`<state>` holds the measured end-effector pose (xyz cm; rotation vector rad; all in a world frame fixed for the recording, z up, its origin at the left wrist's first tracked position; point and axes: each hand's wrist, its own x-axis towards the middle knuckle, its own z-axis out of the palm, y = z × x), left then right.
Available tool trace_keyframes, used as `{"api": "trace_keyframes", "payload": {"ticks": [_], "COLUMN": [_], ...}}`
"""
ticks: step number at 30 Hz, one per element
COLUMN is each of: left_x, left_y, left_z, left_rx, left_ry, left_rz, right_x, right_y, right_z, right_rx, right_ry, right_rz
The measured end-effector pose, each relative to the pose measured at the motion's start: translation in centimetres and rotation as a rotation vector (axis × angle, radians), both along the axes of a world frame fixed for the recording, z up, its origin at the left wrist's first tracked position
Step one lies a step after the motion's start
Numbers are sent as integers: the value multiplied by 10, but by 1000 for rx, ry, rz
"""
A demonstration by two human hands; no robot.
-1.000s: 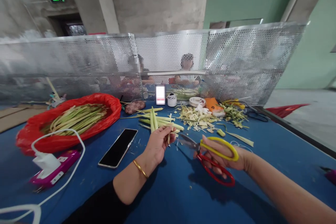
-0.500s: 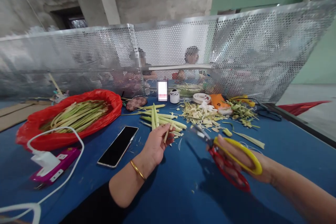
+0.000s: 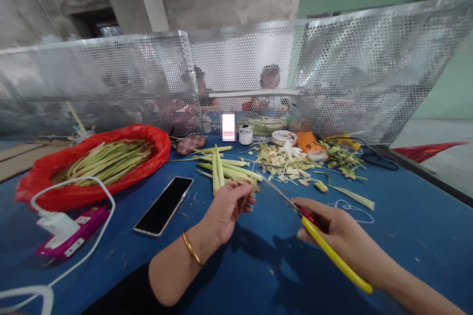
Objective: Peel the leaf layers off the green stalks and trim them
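My left hand (image 3: 226, 208) is closed around a bunch of pale green stalks (image 3: 217, 173) that stick up and away from it over the blue table (image 3: 258, 275). My right hand (image 3: 332, 232) grips scissors (image 3: 314, 229) with yellow and red handles. Their blades point left, toward the cut ends of the stalks at my left fingertips, and the tip sits close to them. More loose stalks (image 3: 231, 167) lie just beyond my left hand.
A red bag of stalks (image 3: 55, 172) lies at the left, with a black phone (image 3: 164, 198) and a pink power bank with white cable (image 3: 66, 236) nearer me. Trimmings (image 3: 284, 162) are heaped at the back right. A perforated metal screen (image 3: 332, 74) rings the table; people sit behind it.
My right hand swung out to the right with the scissors, then came back in with the blades turned toward the stalk ends. My left hand lifted slightly and curled tighter on the stalks.
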<state>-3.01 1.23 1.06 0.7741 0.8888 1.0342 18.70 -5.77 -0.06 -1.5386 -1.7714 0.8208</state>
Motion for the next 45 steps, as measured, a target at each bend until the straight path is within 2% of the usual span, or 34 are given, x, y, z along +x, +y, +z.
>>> {"api": "trace_keyframes", "payload": {"ticks": [4, 10, 19, 29, 38, 45], "left_x": [0, 2, 3, 4, 5, 2], "left_y": [-1, 0, 0, -2, -2, 0], "left_z": [-1, -3, -5, -4, -2, -2], "left_rx": [35, 54, 76, 47, 24, -12], "left_ry": [-22, 4, 130, 115, 77, -10], "left_rz": [22, 60, 54, 73, 81, 83], "right_x": [4, 4, -1, -1, 0, 1], "right_y": [-5, -5, -7, -7, -3, -5], "right_z": [-1, -1, 2, -2, -13, -6], "right_rx": [60, 81, 82, 82, 86, 40], "right_ry": [-166, -262, -203, -173, -140, -131], "right_rz": [1, 17, 81, 105, 78, 56]}}
